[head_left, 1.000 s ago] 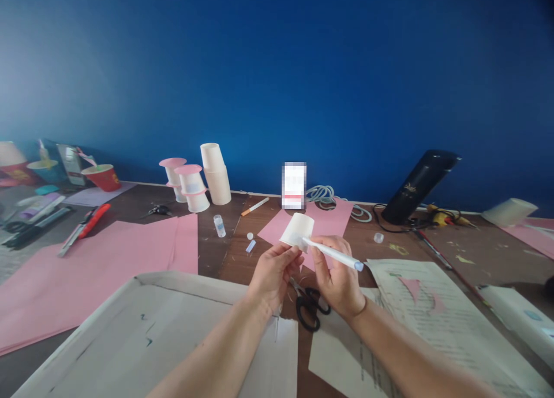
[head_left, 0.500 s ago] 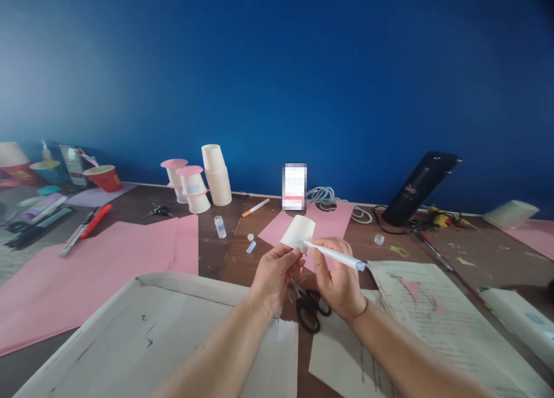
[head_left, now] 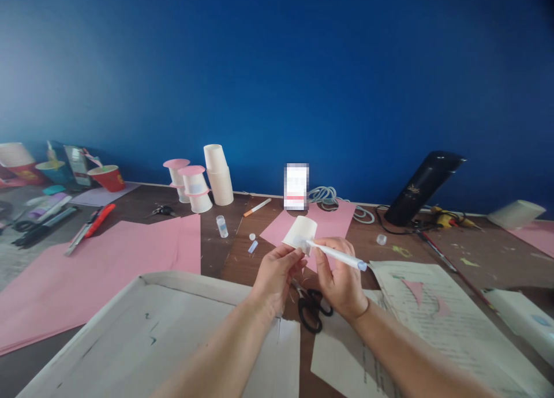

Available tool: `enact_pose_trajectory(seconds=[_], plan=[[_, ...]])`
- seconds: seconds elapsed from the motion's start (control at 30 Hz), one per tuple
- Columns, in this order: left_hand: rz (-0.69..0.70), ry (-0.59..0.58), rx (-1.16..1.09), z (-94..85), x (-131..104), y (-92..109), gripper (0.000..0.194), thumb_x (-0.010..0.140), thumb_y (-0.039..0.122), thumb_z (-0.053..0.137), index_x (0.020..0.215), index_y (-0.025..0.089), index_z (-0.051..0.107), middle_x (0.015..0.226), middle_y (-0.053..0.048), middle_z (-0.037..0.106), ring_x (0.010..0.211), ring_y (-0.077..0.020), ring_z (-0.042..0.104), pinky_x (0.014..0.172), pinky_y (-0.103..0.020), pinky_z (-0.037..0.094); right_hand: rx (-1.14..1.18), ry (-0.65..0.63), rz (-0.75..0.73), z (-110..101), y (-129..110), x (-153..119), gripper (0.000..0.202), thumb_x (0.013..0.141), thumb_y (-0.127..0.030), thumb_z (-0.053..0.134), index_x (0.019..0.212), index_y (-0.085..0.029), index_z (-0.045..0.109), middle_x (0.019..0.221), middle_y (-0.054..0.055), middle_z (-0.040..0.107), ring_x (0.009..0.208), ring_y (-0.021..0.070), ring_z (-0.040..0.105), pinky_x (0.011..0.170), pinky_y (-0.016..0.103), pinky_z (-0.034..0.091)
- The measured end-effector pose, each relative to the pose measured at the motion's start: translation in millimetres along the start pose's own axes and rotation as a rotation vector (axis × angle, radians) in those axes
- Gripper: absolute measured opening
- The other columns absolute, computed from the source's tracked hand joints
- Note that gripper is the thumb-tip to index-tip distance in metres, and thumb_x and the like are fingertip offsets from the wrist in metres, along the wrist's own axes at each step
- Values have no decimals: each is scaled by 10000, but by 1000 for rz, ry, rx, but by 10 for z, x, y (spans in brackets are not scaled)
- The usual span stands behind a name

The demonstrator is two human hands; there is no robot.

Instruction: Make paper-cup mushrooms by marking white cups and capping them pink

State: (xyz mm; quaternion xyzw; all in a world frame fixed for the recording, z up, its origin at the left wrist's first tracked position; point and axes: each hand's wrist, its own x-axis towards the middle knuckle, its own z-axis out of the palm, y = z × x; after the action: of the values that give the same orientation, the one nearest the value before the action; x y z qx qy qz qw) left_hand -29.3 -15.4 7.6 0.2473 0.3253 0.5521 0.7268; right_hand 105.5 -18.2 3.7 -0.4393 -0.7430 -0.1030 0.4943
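My left hand (head_left: pixel 277 274) is closed on the rim of a white paper cup (head_left: pixel 302 231), which is tilted with its base up and away from me. A pale blue patch shows on the cup's side. In my right hand (head_left: pixel 340 277) is a white marker pen (head_left: pixel 341 255) with a bluish end, its tip at the cup's side near the rim. Black-handled scissors (head_left: pixel 312 311) lie below, between my forearms, their blades partly hidden. Beyond the cup a sheet of pink paper (head_left: pixel 331 216) lies on the table.
Stacked white cups (head_left: pixel 220 181) and cups with pink discs (head_left: pixel 197 184) stand at the back left. A box cutter (head_left: pixel 90 228) rests on pink sheets (head_left: pixel 130 259). A black cylinder (head_left: pixel 422 190) leans at the right, near a cable coil (head_left: pixel 324 197). Printed papers (head_left: pixel 424 317) lie at my right.
The whole view has shifted slightly, with things appearing a little further right. My hands hold the cup and marker pen in nearly the same pose.
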Motion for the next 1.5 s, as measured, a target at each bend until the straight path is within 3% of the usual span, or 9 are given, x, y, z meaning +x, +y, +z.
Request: enact_pose_trajectory(seconds=[0.63,1.5], plan=[[-52,62,-212,-3,7,83,78,756,41,632,692,86,638,705,-42,622,615,-61,598,640,-139,530,66,32,71,10,-8,-43,137,911,-208,454,1018,-192,538,913,75,601,875,210,580,765,386,477],[-51,14,-188,-41,17,39,55,728,83,688,698,85,642,718,-40,624,632,-60,598,674,-148,528,21,-14,2,-14,-26,0,136,899,-191,465,1007,-187,548,902,64,626,870,202,587,802,388,453]])
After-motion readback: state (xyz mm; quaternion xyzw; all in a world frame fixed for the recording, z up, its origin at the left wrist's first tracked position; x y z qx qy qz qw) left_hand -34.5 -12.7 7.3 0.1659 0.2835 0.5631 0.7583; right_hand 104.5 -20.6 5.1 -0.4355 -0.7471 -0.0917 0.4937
